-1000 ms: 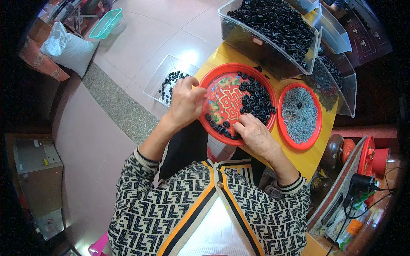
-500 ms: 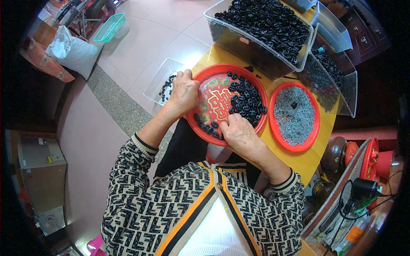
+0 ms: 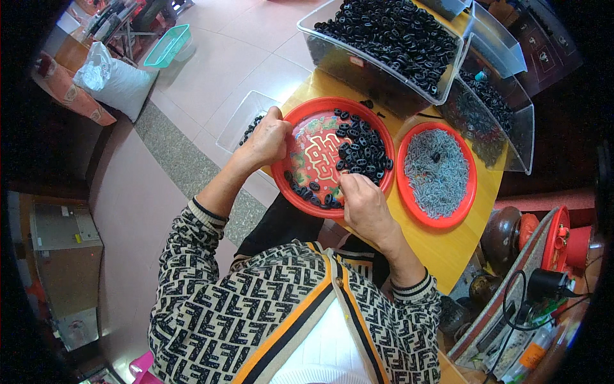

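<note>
A round red tray [image 3: 300, 192] with a gold pattern lies on the yellow table [image 3: 441, 249]. Small black rings [image 3: 361, 150] are heaped on its right half and strung along its near rim. My left hand [image 3: 265, 137] grips the tray's left rim. At the near rim my right hand [image 3: 361, 205] rests with its fingertips pinched among the black rings; whether it holds one is hidden.
A second red tray [image 3: 464, 205] holding small grey pieces lies to the right. Clear bins of black rings stand behind [image 3: 384, 38] and at the right [image 3: 499, 109]. A small clear tub [image 3: 246, 121] sits on the floor left of the table. Clutter lies at lower right.
The patterned tray has tilted and shifted slightly under my left hand, and the black rings have slid. My right hand stays at the near rim among the rings.
</note>
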The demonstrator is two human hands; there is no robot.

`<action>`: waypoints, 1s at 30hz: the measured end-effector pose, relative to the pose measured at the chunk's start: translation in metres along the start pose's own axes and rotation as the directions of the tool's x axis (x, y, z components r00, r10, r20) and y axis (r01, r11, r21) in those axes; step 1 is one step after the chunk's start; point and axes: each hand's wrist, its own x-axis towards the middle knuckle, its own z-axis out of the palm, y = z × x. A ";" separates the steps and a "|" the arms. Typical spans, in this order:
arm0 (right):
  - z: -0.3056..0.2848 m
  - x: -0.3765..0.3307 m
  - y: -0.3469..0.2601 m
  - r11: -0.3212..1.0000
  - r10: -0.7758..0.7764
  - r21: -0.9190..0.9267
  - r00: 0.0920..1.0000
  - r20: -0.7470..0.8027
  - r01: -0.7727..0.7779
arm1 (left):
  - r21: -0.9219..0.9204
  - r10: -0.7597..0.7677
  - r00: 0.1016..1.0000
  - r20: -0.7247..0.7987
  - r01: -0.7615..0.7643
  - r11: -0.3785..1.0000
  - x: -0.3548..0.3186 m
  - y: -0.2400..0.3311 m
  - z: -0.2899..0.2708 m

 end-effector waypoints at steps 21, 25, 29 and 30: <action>0.008 -0.005 -0.013 0.318 0.637 0.834 0.753 0.163 -0.450 | -0.316 -0.046 0.943 -0.328 -0.064 0.947 -0.029 0.035 -0.006; 0.013 0.002 -0.016 0.107 0.642 0.908 0.725 0.248 -0.406 | -0.949 -0.173 0.980 0.094 0.141 0.282 -0.047 0.062 -0.004; 0.019 0.009 -0.024 -0.064 0.686 0.947 0.675 0.272 -0.316 | -0.975 -0.171 0.963 0.211 0.195 -0.102 -0.055 0.074 0.009; 0.021 0.011 -0.027 -0.104 0.705 0.959 0.661 0.258 -0.264 | -0.954 -0.182 0.950 0.252 0.213 -0.210 -0.056 0.076 0.013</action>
